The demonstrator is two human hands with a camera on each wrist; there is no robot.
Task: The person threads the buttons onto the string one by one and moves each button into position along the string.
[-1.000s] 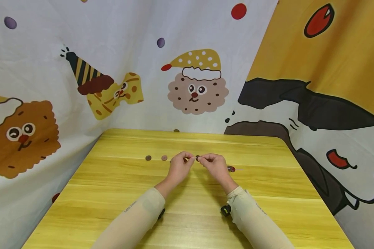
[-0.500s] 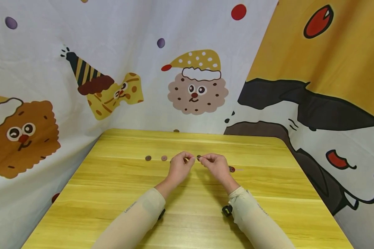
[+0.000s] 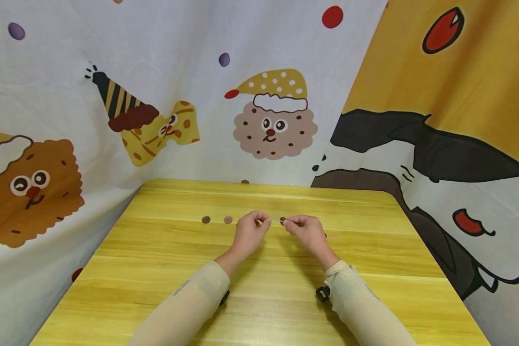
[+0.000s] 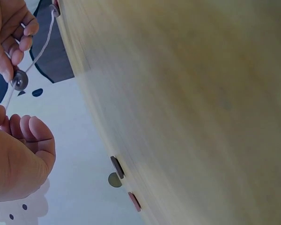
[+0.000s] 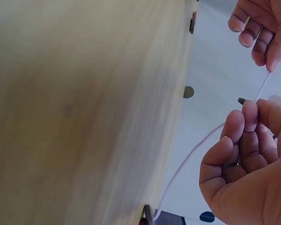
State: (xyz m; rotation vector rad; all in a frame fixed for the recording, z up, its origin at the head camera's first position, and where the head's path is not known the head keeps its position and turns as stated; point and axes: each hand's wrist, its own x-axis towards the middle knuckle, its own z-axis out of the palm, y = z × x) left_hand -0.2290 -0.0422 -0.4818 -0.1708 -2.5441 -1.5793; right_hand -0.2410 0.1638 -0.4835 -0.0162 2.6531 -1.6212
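L hand (image 3: 248,229) pinching the string (image 5: 192,154) end, R hand (image 3: 304,228) pinching a button (image 4: 19,79) riding on it above the table (image 3: 372,269); two buttons (image 3: 216,219) lie unthreaded, so prob early.

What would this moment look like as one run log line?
left hand: pinches string | right hand: pinches button on string | loose buttons: on table

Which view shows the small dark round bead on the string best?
Left wrist: the small dark round bead shows face-on, threaded on the thin white string at the right hand's fingertips. Right wrist shows it only edge-on; in head it is a tiny dark speck.
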